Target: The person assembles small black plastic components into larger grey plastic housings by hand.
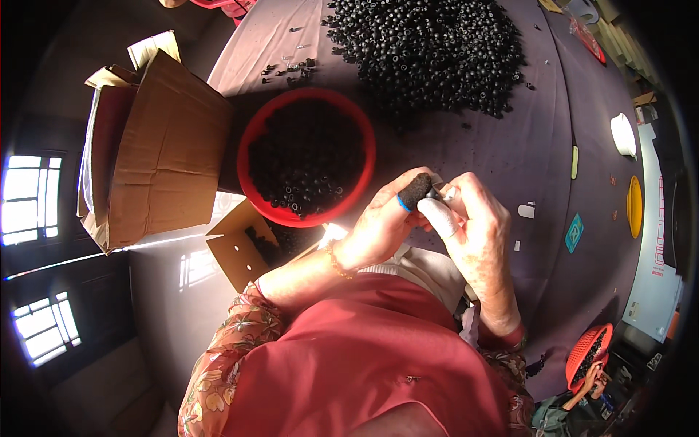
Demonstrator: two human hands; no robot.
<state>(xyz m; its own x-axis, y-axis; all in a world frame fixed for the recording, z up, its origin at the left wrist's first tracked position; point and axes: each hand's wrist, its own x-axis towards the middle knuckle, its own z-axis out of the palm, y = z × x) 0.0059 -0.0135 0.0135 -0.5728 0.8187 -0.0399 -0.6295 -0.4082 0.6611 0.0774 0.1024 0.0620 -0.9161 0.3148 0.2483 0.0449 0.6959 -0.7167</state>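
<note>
My left hand (375, 224) and my right hand (477, 237) meet in front of my chest, fingertips pinched together. A dark fuzzy cover with a blue band (415, 192) sits on my left thumb. White wrapping (438, 217) covers my right thumb. Between the fingertips is a small dark piece (434, 194), mostly hidden by the fingers; I cannot make out its full shape. Left of the hands stands a red basin (368, 156) holding many small black round pieces. A large heap of small black hollow pieces (437, 58) lies beyond on the cloth-covered table (524, 146).
A tall open cardboard box (171, 146) stands at left, with a lower carton (237, 251) below the basin. Toward the right edge lie a white bowl (623, 135), a yellow dish (635, 207) and a teal packet (574, 233). Another person's hand (595, 379) touches a red basket (585, 353).
</note>
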